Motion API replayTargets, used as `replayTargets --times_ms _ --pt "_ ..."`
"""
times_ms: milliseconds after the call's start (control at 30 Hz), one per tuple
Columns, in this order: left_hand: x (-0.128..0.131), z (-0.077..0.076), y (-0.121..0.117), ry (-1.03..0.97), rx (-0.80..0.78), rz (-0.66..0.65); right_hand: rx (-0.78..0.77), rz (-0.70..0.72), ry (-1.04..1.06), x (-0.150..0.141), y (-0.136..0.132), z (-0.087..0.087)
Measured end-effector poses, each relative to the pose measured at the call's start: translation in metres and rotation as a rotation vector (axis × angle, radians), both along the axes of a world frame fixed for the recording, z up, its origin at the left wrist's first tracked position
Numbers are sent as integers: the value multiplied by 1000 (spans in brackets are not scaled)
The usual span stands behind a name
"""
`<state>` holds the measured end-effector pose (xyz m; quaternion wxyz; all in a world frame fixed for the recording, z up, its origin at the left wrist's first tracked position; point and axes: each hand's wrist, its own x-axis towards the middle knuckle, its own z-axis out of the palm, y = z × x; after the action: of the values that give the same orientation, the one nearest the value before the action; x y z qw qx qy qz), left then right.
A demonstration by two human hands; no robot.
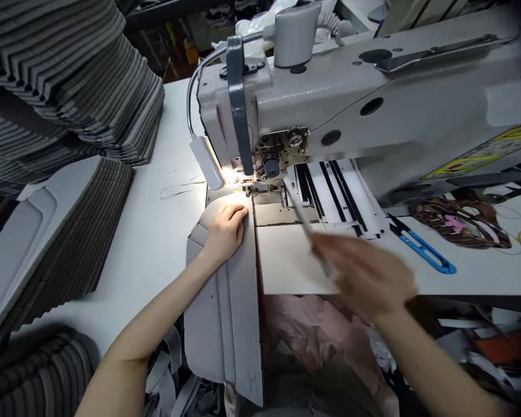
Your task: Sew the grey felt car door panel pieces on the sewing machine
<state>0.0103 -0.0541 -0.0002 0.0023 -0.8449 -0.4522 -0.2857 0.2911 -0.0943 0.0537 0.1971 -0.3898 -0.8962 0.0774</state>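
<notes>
A long grey padded fabric panel (238, 324) with stitched lines lies under the sewing machine's needle area and hangs over the table's front edge. My left hand (226, 229) rests on its upper end, close to the presser foot (248, 190), fingers bent together and holding the fabric down. To the right, my right hand (364, 272) is blurred by motion above the table edge. It is closed around a slim grey metal tool (301, 217), perhaps tweezers, whose far end points up at the needle area. The tool's exact kind is smeared.
The sewing machine (338, 92) spans the back, its small lamp (207, 162) lit. Tall stacks of grey panels (82, 75) crowd the left. Black and white strips (334, 194), blue thread snips (425, 249) and a brown hair clip (460, 223) lie to the right.
</notes>
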Motion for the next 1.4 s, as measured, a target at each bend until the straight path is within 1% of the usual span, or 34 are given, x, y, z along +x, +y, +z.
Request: replayTargets --times_ms 100,167,233,267,333,433,500,633,800,900,933,967,1000,1067,1100,1133,1167,1200,1300,1333,1367,1400 --pt "0 1 -2 -61 -12 47 33 88 78 -24 -39 -17" --pt "-1 3 -3 -94 -24 35 114 210 213 -48 -64 -31" --pt "-2 4 -4 -88 -51 -15 219 359 387 -70 -86 -44" --pt "-1 5 -5 -76 -70 -38 244 411 446 -78 -94 -50" --pt "0 7 -5 -59 -95 -54 248 466 502 -88 -102 -58" --pt "2 9 -4 -54 -88 -48 207 497 504 -91 -102 -65" --pt "3 8 -3 -55 -57 -51 199 506 524 -91 -99 -67" --pt "3 5 -2 -30 -24 -67 204 478 538 -90 -98 -67" --pt "3 4 -1 5 -74 -9 141 465 581 -87 -98 -64" --pt "3 4 -1 7 -90 -29 111 451 590 -84 -99 -63" --pt "3 4 0 7 -86 -42 100 425 583 -82 -101 -63" --pt "3 4 0 9 -84 -51 87 366 578 -81 -105 -63" --pt "2 4 0 14 -87 -55 56 274 566 -81 -109 -64" --pt "2 4 0 32 -105 -57 -91 33 487 -80 -119 -65" --pt "2 5 1 45 -116 -59 -206 -67 436 -80 -124 -66" --pt "3 6 1 59 -125 -62 -343 -126 402 -81 -128 -67" --pt "3 7 1 75 -132 -66 -500 -142 395 -81 -132 -68" --pt "4 8 2 94 -134 -70 -665 -126 419 -81 -133 -68" --pt "6 12 3 152 -114 -76 -1130 -65 593 -81 -131 -69" --pt "7 12 4 166 -101 -78 -1236 -73 616 -81 -129 -69" --pt "7 13 5 175 -89 -79 -1294 -90 623 -80 -128 -69" --pt "7 13 6 180 -83 -78 -1308 -106 624 -80 -126 -70"
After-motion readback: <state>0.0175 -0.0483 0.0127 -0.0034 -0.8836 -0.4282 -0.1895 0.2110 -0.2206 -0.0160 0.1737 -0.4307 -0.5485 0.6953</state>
